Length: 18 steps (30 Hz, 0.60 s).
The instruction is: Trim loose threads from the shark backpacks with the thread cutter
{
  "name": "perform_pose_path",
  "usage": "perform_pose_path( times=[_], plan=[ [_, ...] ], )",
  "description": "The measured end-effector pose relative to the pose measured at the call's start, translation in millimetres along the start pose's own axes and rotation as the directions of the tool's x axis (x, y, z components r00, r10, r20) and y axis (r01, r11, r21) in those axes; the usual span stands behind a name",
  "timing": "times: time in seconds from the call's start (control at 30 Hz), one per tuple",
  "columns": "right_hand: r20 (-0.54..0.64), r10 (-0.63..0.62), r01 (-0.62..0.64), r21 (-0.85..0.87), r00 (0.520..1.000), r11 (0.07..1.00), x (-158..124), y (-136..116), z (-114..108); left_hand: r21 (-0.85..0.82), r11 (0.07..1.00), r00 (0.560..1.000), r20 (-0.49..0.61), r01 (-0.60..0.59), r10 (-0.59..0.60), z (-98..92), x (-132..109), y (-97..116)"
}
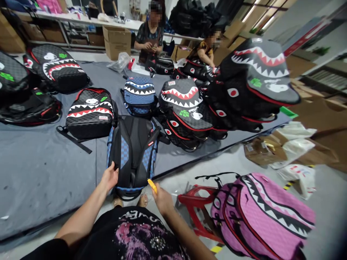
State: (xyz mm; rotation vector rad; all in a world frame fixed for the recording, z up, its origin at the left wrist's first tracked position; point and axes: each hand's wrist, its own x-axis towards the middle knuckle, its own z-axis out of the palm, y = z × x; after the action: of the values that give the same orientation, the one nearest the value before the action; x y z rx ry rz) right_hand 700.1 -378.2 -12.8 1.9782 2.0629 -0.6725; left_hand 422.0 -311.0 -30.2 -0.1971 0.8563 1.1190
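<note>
Right grip [163, 200] clasped a yellow tool [152, 185], left grip [110, 177] a blue-checked backpack [133, 151] at the worktop [54, 166] edge — seemingly close-up work, next needing steadiness.

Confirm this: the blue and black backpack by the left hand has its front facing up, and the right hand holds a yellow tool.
Not quite: the blue and black backpack by the left hand has its back, the shoulder-strap side, facing up, as the head view shows. The right hand does hold a yellow tool.
</note>
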Motion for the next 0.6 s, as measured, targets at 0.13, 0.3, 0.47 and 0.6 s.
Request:
perform_pose_path(
  times=[0.13,0.3,0.47,0.6],
  plan=[
    [-0.028,0.107,-0.108,-0.036,0.994,0.994,-10.2,4.1,5.7,-0.014,0.999,0.999,-0.009,0.038,-0.038,0.4,2.2,5.3],
    [-0.046,0.216,-0.214,0.047,0.975,0.976,-9.6,-9.0,26.9,0.0,0.991,0.976,0.173,0.135,-0.133,-6.8,4.3,2.5],
    [-0.181,0.218,-0.152,0.32,0.959,0.935,0.2,-16.0,39.9,0.027,0.984,0.96,0.218,0.174,-0.176,-10.2,5.2,3.7],
    [-0.191,0.268,-0.156,0.458,0.944,0.875,8.3,-20.4,38.9,0.061,0.978,0.963,0.172,0.199,-0.207,-8.5,4.3,6.8]
  ],
)
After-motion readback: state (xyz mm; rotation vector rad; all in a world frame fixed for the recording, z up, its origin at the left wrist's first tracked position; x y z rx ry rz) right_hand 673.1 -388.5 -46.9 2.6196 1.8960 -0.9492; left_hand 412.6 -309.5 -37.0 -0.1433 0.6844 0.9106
